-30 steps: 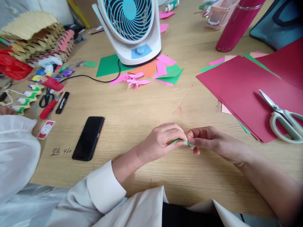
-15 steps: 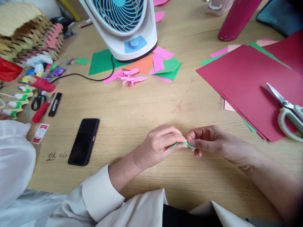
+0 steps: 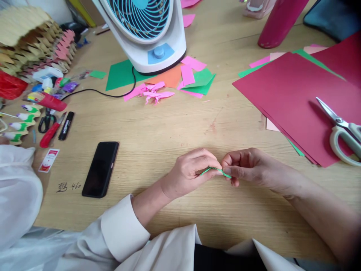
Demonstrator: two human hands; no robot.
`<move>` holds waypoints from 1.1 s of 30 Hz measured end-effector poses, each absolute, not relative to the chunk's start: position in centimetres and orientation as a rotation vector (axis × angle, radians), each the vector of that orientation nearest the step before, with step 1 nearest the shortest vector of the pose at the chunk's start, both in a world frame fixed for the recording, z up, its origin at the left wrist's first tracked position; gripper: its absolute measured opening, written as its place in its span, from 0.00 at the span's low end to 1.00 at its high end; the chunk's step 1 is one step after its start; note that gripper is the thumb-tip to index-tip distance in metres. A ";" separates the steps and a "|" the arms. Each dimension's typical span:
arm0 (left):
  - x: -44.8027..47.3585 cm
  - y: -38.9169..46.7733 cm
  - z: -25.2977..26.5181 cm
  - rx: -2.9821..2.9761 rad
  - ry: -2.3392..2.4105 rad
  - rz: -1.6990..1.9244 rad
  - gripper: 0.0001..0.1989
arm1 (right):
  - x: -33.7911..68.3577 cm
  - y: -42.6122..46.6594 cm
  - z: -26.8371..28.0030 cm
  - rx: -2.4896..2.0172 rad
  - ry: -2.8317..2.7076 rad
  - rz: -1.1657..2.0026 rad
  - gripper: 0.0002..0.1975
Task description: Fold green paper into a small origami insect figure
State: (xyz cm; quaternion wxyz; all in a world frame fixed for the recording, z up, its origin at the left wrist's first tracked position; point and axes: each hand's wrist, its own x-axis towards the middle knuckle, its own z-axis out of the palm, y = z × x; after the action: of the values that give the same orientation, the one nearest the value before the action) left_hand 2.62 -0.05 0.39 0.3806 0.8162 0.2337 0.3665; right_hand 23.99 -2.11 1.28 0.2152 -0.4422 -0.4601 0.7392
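Observation:
A small strip of folded green paper (image 3: 226, 174) is pinched between both hands above the front part of the table. My left hand (image 3: 193, 167) grips it between thumb and fingertips, and a thin green end sticks out below the fingers. My right hand (image 3: 248, 167) is closed on the other end with thumb and index finger. The fingertips of the two hands nearly meet, and they hide much of the paper's shape. Pink folded paper figures (image 3: 156, 93) lie farther back, in front of the fan.
A white fan (image 3: 166, 56) stands at the back on coloured paper. Red paper sheets (image 3: 287, 98) with scissors (image 3: 338, 128) on top lie at right. A phone (image 3: 100, 169) rests left of my hands. A red-handled knife (image 3: 52, 131) and a pink bottle (image 3: 278, 26) are farther off.
The visible green end under my left fingers lies flatter and reaches slightly farther left. Both hands keep their pinch. The whole view has shifted slightly.

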 end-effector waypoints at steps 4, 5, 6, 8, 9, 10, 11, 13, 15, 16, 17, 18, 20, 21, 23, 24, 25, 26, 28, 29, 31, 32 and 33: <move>2.6 -0.1 0.4 2.101 0.596 0.927 0.00 | 23.9 -2.1 1.4 -1.276 -1.278 2.041 0.13; 2.6 -0.1 0.3 2.105 0.598 0.927 0.01 | 23.9 -2.1 1.4 -1.283 -1.276 2.039 0.13; 2.6 -0.1 0.3 2.109 0.601 0.929 0.01 | 23.9 -2.1 1.4 -1.284 -1.274 2.039 0.13; 2.6 -0.1 0.2 2.120 0.602 0.941 0.01 | 23.9 -2.1 1.4 -1.282 -1.276 2.043 0.13; 2.6 -0.1 0.2 2.129 0.601 0.948 0.01 | 23.9 -2.2 1.4 -1.285 -1.278 2.047 0.12; 2.6 -0.1 0.2 2.140 0.601 0.950 0.01 | 23.9 -2.2 1.4 -1.293 -1.281 2.050 0.12; 2.6 -0.1 0.2 2.150 0.603 0.949 0.01 | 23.9 -2.3 1.5 -1.302 -1.286 2.052 0.12; 2.7 -0.1 0.2 2.165 0.606 0.938 0.01 | 23.9 -2.3 1.6 -1.316 -1.300 2.046 0.11; 2.7 -0.1 0.2 2.172 0.605 0.934 0.01 | 23.9 -2.3 1.7 -1.317 -1.309 2.042 0.11; 2.7 -0.1 0.2 2.175 0.604 0.936 0.01 | 23.9 -2.3 1.7 -1.311 -1.309 2.047 0.12; 2.7 0.0 0.2 2.179 0.601 0.941 0.01 | 24.0 -2.3 1.8 -1.300 -1.307 2.055 0.12; 2.7 0.0 0.2 2.184 0.598 0.946 0.01 | 24.0 -2.2 1.8 -1.289 -1.305 2.063 0.12; 2.6 0.0 0.2 2.195 0.593 0.954 0.02 | 24.0 -2.1 1.8 -1.269 -1.301 2.077 0.14; 2.6 0.0 0.2 2.201 0.592 0.955 0.02 | 24.1 -2.1 1.8 -1.264 -1.297 2.081 0.14; 2.5 0.1 0.2 2.217 0.595 0.956 0.01 | 24.1 -2.1 1.7 -1.266 -1.285 2.090 0.14; 2.5 0.1 0.3 2.225 0.597 0.956 0.01 | 24.1 -2.1 1.6 -1.269 -1.280 2.097 0.13; 2.5 0.1 0.3 2.232 0.598 0.957 0.01 | 24.0 -2.1 1.5 -1.274 -1.274 2.105 0.13; 2.5 0.1 0.3 2.238 0.596 0.957 0.01 | 24.0 -2.2 1.5 -1.277 -1.268 2.113 0.12; 2.4 0.2 0.3 2.247 0.591 0.951 0.01 | 24.0 -2.2 1.5 -1.283 -1.268 2.121 0.12; 2.4 0.2 0.2 2.249 0.589 0.947 0.01 | 24.0 -2.2 1.6 -1.285 -1.278 2.117 0.11; 2.4 0.3 0.2 2.251 0.583 0.939 0.02 | 24.0 -2.2 1.7 -1.291 -1.313 2.101 0.10; 2.4 0.3 0.2 2.250 0.574 0.933 0.02 | 24.0 -2.2 1.8 -1.291 -1.332 2.093 0.10; 2.4 0.3 0.2 2.249 0.565 0.924 0.02 | 24.0 -2.2 1.8 -1.289 -1.345 2.089 0.09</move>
State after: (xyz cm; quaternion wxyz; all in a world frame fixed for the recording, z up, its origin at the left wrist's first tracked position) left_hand 2.40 0.34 0.20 0.3170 0.8545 0.2146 0.3512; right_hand 24.02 -2.17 1.84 0.1705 -0.4537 -0.4735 0.7355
